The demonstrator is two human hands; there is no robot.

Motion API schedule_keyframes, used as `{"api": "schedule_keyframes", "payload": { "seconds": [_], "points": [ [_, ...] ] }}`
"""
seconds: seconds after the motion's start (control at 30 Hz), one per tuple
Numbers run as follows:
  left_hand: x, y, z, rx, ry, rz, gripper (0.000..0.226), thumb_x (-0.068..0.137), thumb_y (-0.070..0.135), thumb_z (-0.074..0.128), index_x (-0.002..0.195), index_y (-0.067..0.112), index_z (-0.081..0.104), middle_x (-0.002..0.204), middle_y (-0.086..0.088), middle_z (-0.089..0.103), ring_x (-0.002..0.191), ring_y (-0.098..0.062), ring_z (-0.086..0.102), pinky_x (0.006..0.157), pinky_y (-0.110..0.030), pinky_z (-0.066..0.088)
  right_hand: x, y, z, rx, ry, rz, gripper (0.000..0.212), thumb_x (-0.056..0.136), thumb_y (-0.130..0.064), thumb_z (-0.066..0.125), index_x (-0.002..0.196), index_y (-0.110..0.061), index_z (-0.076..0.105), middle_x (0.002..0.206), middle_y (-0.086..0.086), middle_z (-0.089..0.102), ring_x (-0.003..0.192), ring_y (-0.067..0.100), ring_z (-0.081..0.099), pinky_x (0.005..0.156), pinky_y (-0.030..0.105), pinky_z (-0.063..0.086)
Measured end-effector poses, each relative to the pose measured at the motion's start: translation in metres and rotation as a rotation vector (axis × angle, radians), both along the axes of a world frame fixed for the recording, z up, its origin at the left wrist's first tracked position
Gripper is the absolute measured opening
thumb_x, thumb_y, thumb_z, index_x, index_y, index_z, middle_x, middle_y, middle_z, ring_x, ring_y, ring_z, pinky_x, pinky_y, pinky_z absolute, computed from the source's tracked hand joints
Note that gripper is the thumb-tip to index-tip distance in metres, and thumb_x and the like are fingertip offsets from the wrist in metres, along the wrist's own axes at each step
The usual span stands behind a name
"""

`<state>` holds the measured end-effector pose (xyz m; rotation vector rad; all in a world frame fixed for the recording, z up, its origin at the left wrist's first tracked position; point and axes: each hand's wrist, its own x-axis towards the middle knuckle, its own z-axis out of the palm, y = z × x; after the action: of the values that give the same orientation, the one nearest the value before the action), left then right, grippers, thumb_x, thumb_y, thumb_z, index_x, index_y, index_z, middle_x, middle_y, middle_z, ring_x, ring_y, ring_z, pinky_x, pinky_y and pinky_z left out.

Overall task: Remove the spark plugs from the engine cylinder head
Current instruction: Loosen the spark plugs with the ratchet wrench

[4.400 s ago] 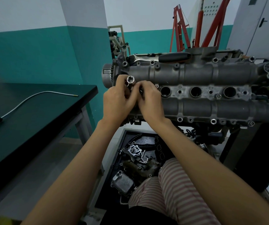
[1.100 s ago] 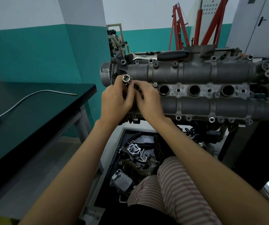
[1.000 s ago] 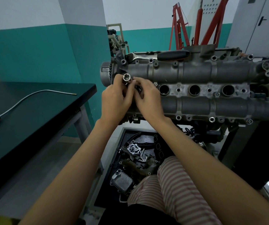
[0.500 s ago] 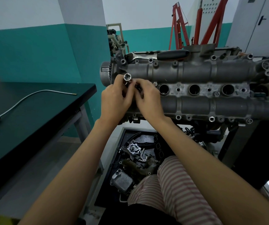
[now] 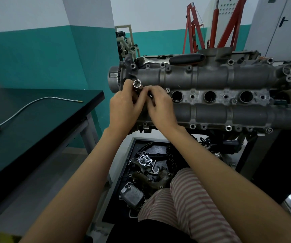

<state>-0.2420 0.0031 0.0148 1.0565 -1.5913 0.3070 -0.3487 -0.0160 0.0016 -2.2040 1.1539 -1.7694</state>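
Leftmost plug well: the left hand (image 5: 123,109) and right hand (image 5: 160,109) are covering it, so its contents cannot be told.
Socket (image 5: 137,84): only its open top end is showing; the fingers are hiding the rest.
Ratchet (image 5: 172,59): the cylinder head (image 5: 229,95) is partly hiding it.
Flexible pickup tool (image 5: 27,107): the left edge is cutting off its handle.
Casting marks on the cylinder head: too small to read.

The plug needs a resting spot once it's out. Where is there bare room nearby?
The dark tabletop is bare right of the flexible pickup tool, toward the engine-side edge. Crowded: the floor tray full of parts, and the cylinder head top, where a ratchet lies.
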Motion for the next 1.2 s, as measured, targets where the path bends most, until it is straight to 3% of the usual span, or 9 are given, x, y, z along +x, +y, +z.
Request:
{"api": "schedule_keyframes", "payload": {
  "seconds": [0.13, 0.33, 0.43, 0.63, 0.73, 0.83, 0.97, 1.03, 1.2],
  "points": [
    [0.0029, 0.0006, 0.0002, -0.021, -0.034, -0.019, 0.022, 0.090, 0.021, 0.054, 0.098, 0.000, 0.058, 0.056, -0.003, 0.056, 0.045, -0.018, 0.046, 0.047, -0.026, 0.034, 0.0000, 0.0004, -0.0003, -0.014, 0.033, -0.001, 0.022, 0.088, -0.001, 0.051, 0.107, -0.003, 0.062, 0.103, 0.011, 0.062, 0.092, 0.017, 0.056, 0.078, 0.012, 0.036],
    [0.0034, -0.0022, -0.0008, -0.020, 0.026, -0.030, 0.027, 0.088, 0.029, 0.061, 0.079, 0.006, 0.050, 0.053, 0.003, 0.046, 0.043, -0.013, 0.036, 0.046, -0.018, 0.026, 0.0024, -0.0032, -0.0025, 0.029, -0.045, -0.056, 0.020, 0.083, -0.010, 0.063, 0.102, -0.005, 0.056, 0.096, 0.003, 0.052, 0.064, -0.008, 0.035, 0.064, 0.009, 0.033],
    [0.0032, -0.0025, -0.0007, -0.028, 0.018, -0.034, 0.030, 0.087, 0.032, 0.062, 0.077, 0.007, 0.048, 0.054, 0.004, 0.045, 0.043, -0.012, 0.037, 0.045, -0.015, 0.028, 0.0020, -0.0043, -0.0019, 0.022, -0.064, -0.061, 0.010, 0.083, -0.007, 0.063, 0.090, -0.006, 0.056, 0.086, -0.003, 0.049, 0.063, -0.006, 0.037, 0.063, 0.005, 0.034],
    [0.0044, 0.0001, -0.0012, -0.034, -0.038, -0.043, 0.021, 0.090, 0.022, 0.055, 0.097, 0.003, 0.058, 0.058, 0.002, 0.055, 0.046, -0.011, 0.042, 0.047, -0.020, 0.031, 0.0007, -0.0017, -0.0022, -0.002, -0.022, -0.007, 0.016, 0.086, -0.002, 0.054, 0.100, -0.003, 0.062, 0.094, 0.008, 0.062, 0.079, 0.007, 0.048, 0.070, 0.012, 0.034],
    [0.0046, -0.0013, -0.0014, -0.036, -0.034, -0.023, 0.020, 0.090, 0.020, 0.055, 0.091, 0.001, 0.056, 0.057, 0.000, 0.056, 0.046, -0.010, 0.040, 0.049, -0.019, 0.026, 0.0010, -0.0002, -0.0022, -0.016, -0.006, -0.013, 0.021, 0.087, -0.004, 0.054, 0.107, -0.004, 0.061, 0.101, 0.009, 0.062, 0.081, 0.005, 0.047, 0.073, 0.007, 0.034],
    [0.0023, -0.0031, -0.0018, -0.035, -0.002, -0.008, 0.026, 0.089, 0.027, 0.060, 0.082, 0.004, 0.051, 0.052, 0.005, 0.047, 0.043, -0.009, 0.036, 0.046, -0.018, 0.025, 0.0022, -0.0012, -0.0025, 0.036, -0.040, -0.041, 0.028, 0.084, -0.009, 0.061, 0.112, -0.004, 0.056, 0.105, 0.010, 0.058, 0.070, 0.003, 0.042, 0.071, 0.017, 0.041],
    [0.0025, -0.0022, -0.0008, -0.024, -0.004, 0.002, 0.028, 0.087, 0.032, 0.061, 0.079, 0.011, 0.045, 0.052, 0.006, 0.043, 0.042, -0.011, 0.036, 0.043, -0.015, 0.022, 0.0018, -0.0023, -0.0001, 0.064, -0.069, -0.058, 0.011, 0.084, -0.008, 0.063, 0.092, -0.004, 0.057, 0.080, 0.001, 0.050, 0.063, 0.000, 0.038, 0.062, 0.010, 0.034],
    [0.0032, -0.0008, -0.0001, -0.021, -0.022, 0.001, 0.027, 0.087, 0.031, 0.061, 0.080, 0.010, 0.046, 0.053, 0.003, 0.047, 0.043, -0.012, 0.039, 0.044, -0.013, 0.022, 0.0012, -0.0010, 0.0009, 0.060, -0.046, -0.056, 0.005, 0.085, -0.005, 0.060, 0.088, -0.003, 0.057, 0.077, -0.003, 0.045, 0.064, 0.005, 0.038, 0.060, 0.008, 0.033],
    [0.0047, 0.0019, -0.0001, -0.031, -0.063, -0.042, 0.024, 0.091, 0.023, 0.052, 0.100, 0.002, 0.057, 0.056, 0.002, 0.052, 0.045, -0.013, 0.043, 0.047, -0.023, 0.032, 0.0007, 0.0020, 0.0020, 0.039, 0.021, -0.023, 0.012, 0.089, -0.006, 0.053, 0.096, -0.001, 0.061, 0.089, 0.005, 0.058, 0.077, 0.011, 0.051, 0.068, 0.015, 0.039]
  ]
}}
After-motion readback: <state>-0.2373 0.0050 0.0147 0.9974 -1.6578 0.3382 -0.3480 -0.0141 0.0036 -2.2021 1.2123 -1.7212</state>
